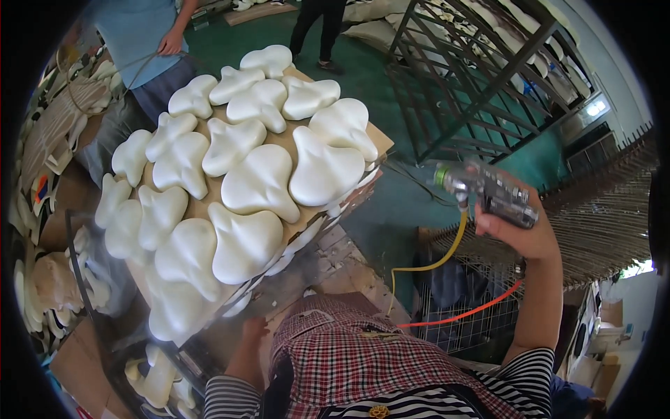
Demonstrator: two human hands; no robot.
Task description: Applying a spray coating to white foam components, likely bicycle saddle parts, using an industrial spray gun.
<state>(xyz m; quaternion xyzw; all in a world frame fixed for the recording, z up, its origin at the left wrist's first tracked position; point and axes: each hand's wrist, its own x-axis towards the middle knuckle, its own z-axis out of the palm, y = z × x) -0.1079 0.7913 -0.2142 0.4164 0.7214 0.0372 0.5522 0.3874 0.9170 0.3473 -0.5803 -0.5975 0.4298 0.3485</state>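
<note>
My right hand (520, 234) is closed around a spray gun (488, 192), raised to the right of the table. The gun's green-ringed nozzle points left, and a yellow hose (457, 241) hangs from it. My left hand (256, 331) is low beside the near edge of the table, its fingers slightly apart and holding nothing. On a brown board (197, 207) lie rows of white saddle-shaped foam pads (258, 179), spaced close together. A pale haze blurs the pads at the near left corner.
A red hose (467, 318) curves past my right side. Behind the table stand a person in blue (139, 42) and another in dark trousers (319, 28). A metal rack (481, 84) is at the far right, with a spiky rack (600, 209) nearer. Foam pieces (160, 377) lie lower left.
</note>
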